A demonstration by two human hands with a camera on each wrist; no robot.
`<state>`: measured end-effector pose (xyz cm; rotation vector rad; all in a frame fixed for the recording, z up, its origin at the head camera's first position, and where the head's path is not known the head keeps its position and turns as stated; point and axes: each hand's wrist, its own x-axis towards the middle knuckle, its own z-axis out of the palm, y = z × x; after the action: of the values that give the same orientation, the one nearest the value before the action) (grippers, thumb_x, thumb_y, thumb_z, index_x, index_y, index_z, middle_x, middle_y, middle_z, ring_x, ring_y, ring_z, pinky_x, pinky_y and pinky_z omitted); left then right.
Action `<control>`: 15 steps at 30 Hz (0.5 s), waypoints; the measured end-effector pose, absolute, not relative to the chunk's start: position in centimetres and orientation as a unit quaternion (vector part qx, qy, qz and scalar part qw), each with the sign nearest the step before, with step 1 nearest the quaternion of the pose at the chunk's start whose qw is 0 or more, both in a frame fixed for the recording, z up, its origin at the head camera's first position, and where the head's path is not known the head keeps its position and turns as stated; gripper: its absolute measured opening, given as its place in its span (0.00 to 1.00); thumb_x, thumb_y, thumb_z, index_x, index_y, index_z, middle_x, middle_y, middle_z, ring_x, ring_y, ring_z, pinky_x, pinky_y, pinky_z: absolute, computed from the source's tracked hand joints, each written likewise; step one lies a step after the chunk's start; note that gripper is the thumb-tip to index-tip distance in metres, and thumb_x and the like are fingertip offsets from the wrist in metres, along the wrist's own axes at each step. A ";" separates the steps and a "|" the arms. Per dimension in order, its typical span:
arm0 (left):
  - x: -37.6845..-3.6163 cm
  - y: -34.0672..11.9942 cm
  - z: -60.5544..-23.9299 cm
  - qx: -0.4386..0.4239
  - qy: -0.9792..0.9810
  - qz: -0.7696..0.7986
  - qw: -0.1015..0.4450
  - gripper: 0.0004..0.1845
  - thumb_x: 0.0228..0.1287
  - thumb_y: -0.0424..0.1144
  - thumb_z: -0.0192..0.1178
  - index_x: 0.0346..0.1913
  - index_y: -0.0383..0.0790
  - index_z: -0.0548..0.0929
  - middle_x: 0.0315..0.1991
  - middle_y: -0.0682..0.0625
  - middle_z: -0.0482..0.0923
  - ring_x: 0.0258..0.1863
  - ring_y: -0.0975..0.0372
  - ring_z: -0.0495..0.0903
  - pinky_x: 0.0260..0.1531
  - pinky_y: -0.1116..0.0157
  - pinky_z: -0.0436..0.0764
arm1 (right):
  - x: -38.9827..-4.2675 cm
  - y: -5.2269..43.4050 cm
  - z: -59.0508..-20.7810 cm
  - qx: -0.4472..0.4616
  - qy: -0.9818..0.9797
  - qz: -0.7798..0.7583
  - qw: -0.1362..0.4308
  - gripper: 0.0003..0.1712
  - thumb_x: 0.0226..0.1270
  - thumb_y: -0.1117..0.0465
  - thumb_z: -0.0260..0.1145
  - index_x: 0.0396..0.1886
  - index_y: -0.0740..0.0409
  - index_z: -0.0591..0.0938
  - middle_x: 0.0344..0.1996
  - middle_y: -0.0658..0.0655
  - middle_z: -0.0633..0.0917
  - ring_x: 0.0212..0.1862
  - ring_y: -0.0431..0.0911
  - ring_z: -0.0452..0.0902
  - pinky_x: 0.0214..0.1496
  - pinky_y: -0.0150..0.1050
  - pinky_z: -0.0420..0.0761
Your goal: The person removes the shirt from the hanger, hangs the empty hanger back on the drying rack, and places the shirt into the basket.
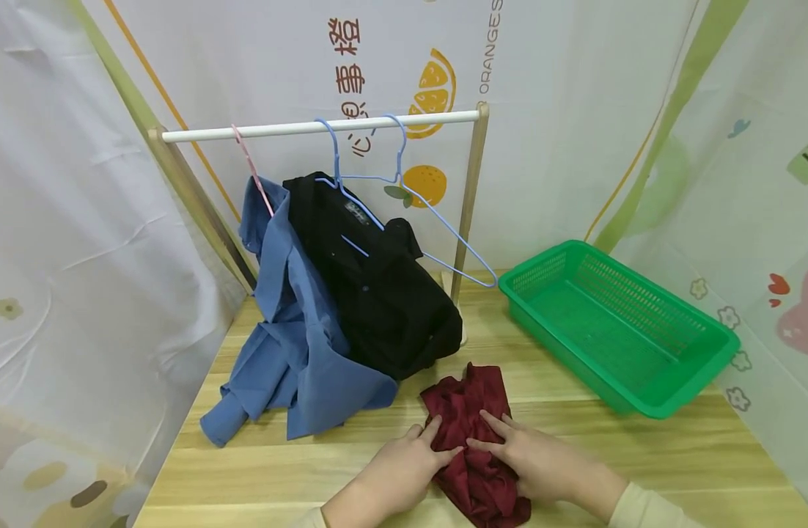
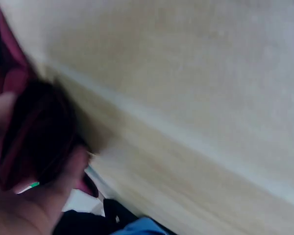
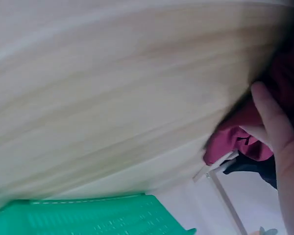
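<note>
Dark red garment (image 1: 473,440) lay crumpled on the wooden worktop (image 1: 641,455), near the front edge, just in front of the hanging black shirt (image 1: 377,293) and blue shirt (image 1: 292,337). Fabric was bunched, heavily creased. Left hand (image 1: 404,466) and right hand (image 1: 542,462) both rested on it, fingers mostly straight, pressing the cloth; no clenched grip. Green basket (image 1: 694,367) sat to the right, apart.

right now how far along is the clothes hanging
Two of three look done: the blue shirt and black shirt hang on the rail. In hand: both hands, left hand and right hand, rest on the crumpled red garment. Left: it is unhung; one blue hanger is bare.
</note>
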<state>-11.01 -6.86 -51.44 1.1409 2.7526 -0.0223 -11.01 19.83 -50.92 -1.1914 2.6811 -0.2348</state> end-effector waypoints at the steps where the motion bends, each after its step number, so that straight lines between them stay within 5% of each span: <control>1: -10.9 -6.7 -51.4 0.394 0.917 -0.010 0.062 0.29 0.68 0.44 0.73 0.69 0.70 0.82 0.75 0.43 0.76 0.67 0.48 0.83 0.47 0.63 0.91 | -10.9 19.8 -50.9 -0.417 0.903 -0.064 0.076 0.41 0.57 0.64 0.79 0.73 0.45 0.81 0.71 0.73 0.78 0.64 0.68 0.83 0.56 0.48 0.90; 6: -10.7 -6.3 -51.0 0.435 0.900 -0.021 -0.022 0.24 0.65 0.44 0.74 0.63 0.67 0.87 0.70 0.47 0.82 0.63 0.54 0.84 0.51 0.66 0.89 | -10.2 19.7 -50.6 -0.464 0.885 -0.004 -0.036 0.33 0.58 0.64 0.80 0.65 0.48 0.87 0.60 0.67 0.88 0.53 0.56 0.91 0.48 0.41 0.91; 15: -11.4 -5.4 -48.7 0.459 0.883 0.004 -0.103 0.21 0.69 0.42 0.72 0.62 0.65 0.88 0.67 0.47 0.84 0.59 0.56 0.84 0.49 0.66 0.89 | -8.8 20.5 -47.5 -0.437 0.891 0.023 -0.124 0.34 0.49 0.68 0.83 0.60 0.47 0.90 0.58 0.65 0.89 0.52 0.60 0.90 0.40 0.42 0.92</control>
<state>-11.41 -5.44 -48.67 1.5440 2.9712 0.0120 -8.82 20.51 -47.54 -1.4933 3.0432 0.0776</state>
